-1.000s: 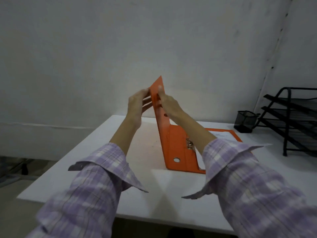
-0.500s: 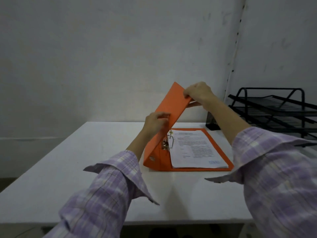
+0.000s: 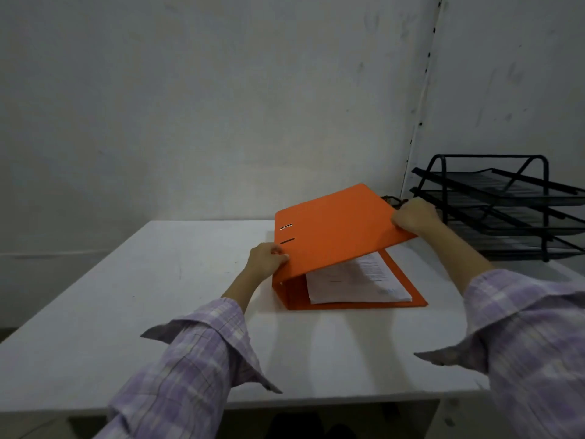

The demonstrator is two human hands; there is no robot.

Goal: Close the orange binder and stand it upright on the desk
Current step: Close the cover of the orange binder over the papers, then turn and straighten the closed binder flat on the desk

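Observation:
The orange binder (image 3: 335, 231) lies on the white desk (image 3: 158, 296), its back cover flat and its front cover tilted low over the white pages (image 3: 357, 280), leaving a narrow gap. My left hand (image 3: 266, 258) grips the cover's near left edge by the spine. At the far right edge of the cover, my right hand (image 3: 414, 217) pinches it from above. Two metal slots show on the cover near the spine.
A black wire paper tray rack (image 3: 506, 204) stands on the desk at the right, close behind the binder. A dark pen cup is almost hidden behind the raised cover. A grey wall runs along the back of the desk.
The front cover has swung from standing upright down over the pages to a shallow angle. My right hand followed its far edge down and right; my left hand stayed near the spine.

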